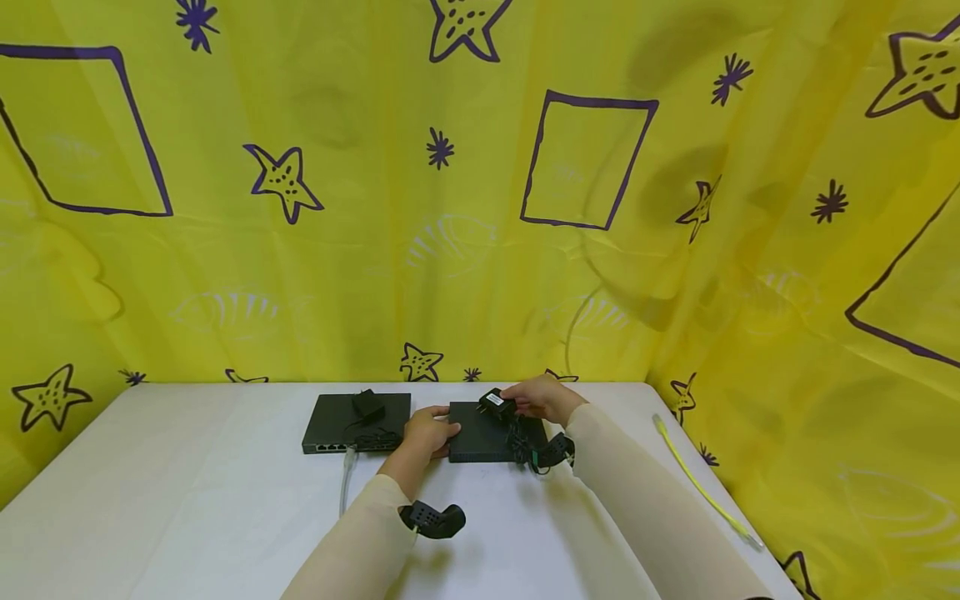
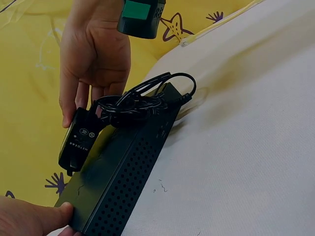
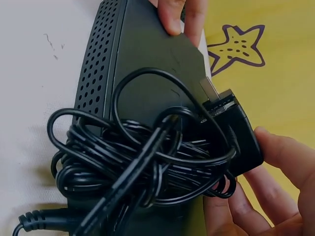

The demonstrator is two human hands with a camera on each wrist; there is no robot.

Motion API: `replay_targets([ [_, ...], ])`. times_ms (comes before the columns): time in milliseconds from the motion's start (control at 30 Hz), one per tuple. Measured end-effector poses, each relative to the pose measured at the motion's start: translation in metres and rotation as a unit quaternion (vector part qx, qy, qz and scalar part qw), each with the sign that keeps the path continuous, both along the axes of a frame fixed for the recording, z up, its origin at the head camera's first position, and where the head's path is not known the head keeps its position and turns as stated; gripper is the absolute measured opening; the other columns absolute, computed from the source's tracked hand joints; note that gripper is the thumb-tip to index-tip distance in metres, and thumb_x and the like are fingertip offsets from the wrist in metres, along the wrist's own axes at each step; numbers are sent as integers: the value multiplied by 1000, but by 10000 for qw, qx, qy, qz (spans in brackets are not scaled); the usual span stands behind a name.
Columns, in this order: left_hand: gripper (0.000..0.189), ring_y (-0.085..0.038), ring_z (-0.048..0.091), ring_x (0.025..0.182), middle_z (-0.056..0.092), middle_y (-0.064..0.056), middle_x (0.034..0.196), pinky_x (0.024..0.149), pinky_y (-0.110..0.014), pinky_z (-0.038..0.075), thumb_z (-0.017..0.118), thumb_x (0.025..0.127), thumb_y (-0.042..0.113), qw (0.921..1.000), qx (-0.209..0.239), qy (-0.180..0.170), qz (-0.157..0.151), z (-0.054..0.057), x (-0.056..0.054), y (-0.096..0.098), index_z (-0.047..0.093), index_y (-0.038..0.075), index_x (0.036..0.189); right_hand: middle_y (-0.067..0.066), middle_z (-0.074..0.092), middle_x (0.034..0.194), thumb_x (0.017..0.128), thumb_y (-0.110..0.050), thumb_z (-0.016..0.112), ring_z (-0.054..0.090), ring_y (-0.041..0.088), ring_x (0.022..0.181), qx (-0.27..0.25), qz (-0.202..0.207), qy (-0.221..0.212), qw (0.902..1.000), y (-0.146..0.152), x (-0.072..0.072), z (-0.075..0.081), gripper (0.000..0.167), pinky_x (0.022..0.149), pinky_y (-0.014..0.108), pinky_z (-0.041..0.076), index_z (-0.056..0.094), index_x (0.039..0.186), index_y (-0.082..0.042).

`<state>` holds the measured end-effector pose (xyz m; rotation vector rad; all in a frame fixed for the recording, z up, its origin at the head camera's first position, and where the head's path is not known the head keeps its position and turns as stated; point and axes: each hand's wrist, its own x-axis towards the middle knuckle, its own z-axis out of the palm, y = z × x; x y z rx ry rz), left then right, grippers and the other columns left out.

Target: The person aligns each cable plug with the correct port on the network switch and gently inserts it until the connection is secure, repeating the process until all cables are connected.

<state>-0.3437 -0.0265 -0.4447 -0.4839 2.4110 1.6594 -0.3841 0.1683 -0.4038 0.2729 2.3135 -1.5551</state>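
My left hand (image 1: 427, 432) grips the left end of a flat black network switch (image 1: 474, 435), its thumb on the top face. Rows of round vent holes run along the switch's side in both wrist views. Above the other end, my right hand (image 1: 546, 398) holds a black power adapter (image 3: 241, 137) between thumb and fingers. Two metal prongs (image 3: 209, 89) stick out of the adapter, and its label shows in the head view. Its bundled black cable (image 3: 133, 162) lies over the top of the switch.
Left of my hands, a second black network switch (image 1: 327, 417) has front ports, with another power adapter (image 1: 368, 406) on top. A grey network cable (image 1: 347, 483) runs from it towards me. A yellow network cable (image 1: 701, 487) lies along the table's right edge. A yellow patterned curtain (image 1: 360, 275) stands behind.
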Motion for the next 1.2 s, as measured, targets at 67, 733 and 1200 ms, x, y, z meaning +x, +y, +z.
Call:
replay_targets([
  [67,46,-18,64,80,57,-23,129,58,-25,56,72,89,9,10000,-4,-4,-5,0,0,0,61,7,133,24,53,135,93,-17,68,58,33,117,99,103,-4,9999,0,0,0,37,102,38,49,63,121,6],
  [733,46,-23,66,89,57,-24,130,60,-26,57,72,89,8,10000,13,60,50,4,4,1,61,6,133,18,71,112,91,-12,71,66,17,81,1192,377,853,9885,-7,4,4,22,79,31,59,74,106,4],
  [1200,45,-22,64,88,58,-22,129,62,-27,58,72,89,8,10000,17,64,50,0,2,1,61,7,133,16,74,103,85,-13,77,68,18,82,1570,362,1117,9806,-5,-5,-11,20,79,33,59,77,97,3],
])
